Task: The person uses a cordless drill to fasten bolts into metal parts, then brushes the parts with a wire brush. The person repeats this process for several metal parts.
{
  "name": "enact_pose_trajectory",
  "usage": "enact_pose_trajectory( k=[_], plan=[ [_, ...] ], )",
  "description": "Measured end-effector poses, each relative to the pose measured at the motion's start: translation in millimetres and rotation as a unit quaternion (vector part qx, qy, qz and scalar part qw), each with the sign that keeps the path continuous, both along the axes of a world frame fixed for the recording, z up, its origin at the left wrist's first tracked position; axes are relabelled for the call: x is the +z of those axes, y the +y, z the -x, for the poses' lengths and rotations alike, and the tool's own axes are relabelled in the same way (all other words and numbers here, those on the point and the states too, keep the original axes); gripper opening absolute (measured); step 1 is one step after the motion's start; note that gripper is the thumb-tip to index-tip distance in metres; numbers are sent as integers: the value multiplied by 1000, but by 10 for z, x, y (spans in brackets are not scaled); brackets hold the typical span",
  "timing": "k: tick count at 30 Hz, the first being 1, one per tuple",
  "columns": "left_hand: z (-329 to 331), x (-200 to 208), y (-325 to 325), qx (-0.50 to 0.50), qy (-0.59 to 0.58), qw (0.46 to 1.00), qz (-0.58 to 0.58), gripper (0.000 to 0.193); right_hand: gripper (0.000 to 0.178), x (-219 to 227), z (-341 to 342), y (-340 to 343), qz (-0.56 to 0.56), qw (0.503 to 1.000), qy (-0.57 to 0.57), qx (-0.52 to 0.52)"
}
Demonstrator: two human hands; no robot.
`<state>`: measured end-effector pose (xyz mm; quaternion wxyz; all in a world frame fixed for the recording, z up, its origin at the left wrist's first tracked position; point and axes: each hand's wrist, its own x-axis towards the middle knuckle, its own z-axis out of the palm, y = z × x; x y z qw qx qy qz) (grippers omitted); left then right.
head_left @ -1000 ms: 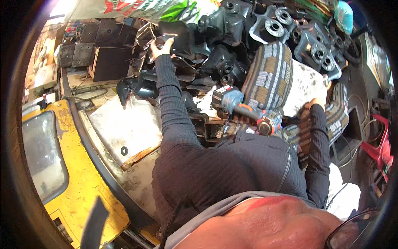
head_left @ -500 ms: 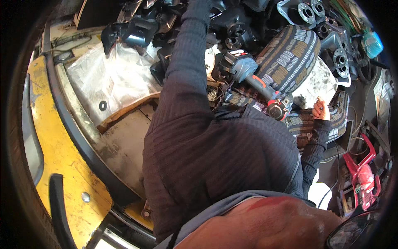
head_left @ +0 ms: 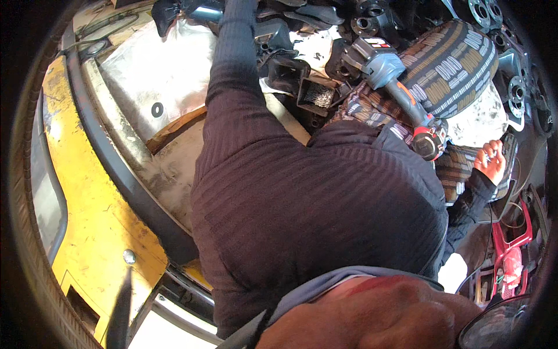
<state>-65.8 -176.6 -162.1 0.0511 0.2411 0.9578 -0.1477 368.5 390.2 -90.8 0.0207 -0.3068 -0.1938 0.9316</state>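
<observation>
My left arm, in a dark ribbed sleeve (head_left: 232,75), reaches out past the top edge, so my left hand is hidden. At the right, my right hand (head_left: 490,161) is closed with its fingers curled; what it may hold cannot be made out. Left of that hand lies a blue-grey cordless impact wrench (head_left: 401,96) with red parts. It rests against patterned cloth (head_left: 450,64) that looks like my bent trouser leg. A pale, dark-stained surface (head_left: 479,119) shows just above my right hand.
Black metal parts (head_left: 285,70) and flanged hubs (head_left: 517,90) crowd the far side. A small box of metal pieces (head_left: 317,96) sits in the middle. White sheeting (head_left: 168,75) with a black washer (head_left: 157,109) lies left, beside a yellow panel (head_left: 99,203). A red frame (head_left: 511,250) stands right.
The view has shifted, so the wrench and my right hand appear further right. More of the box of metal pieces shows. My left arm still reaches out of the top of the view.
</observation>
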Motion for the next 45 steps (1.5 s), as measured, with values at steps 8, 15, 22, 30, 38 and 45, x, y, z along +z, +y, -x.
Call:
enact_pose_trajectory(
  k=[8, 15, 22, 30, 38, 45],
  plan=[
    [-1895, -1398, -1293, 316, -373, 871, 46, 53, 28, 94, -343, 1143, 53, 988, 91, -117],
    [-1931, -1006, -519, 252, -356, 887, 153, 38, 8, 74, -1473, 2099, -55, 930, 34, -361],
    [-1093, 1114, 722, 59, 66, 973, -211, 41, 14, -155, -2268, 2596, 20, 633, -120, -765],
    [-1995, 2111, 4136, -490, -163, 724, -457, 42, 30, -1113, -3169, 2197, -293, 795, -481, -225],
    [-3439, 817, 5222, -512, -241, 823, -52, 72, 53, -2350, -3014, 2347, -436, 625, -620, 187],
    [-3380, 138, 4975, -479, -369, 797, 13, 71, 81, -2959, -2614, 2315, -373, 570, -701, 211]
  ],
)
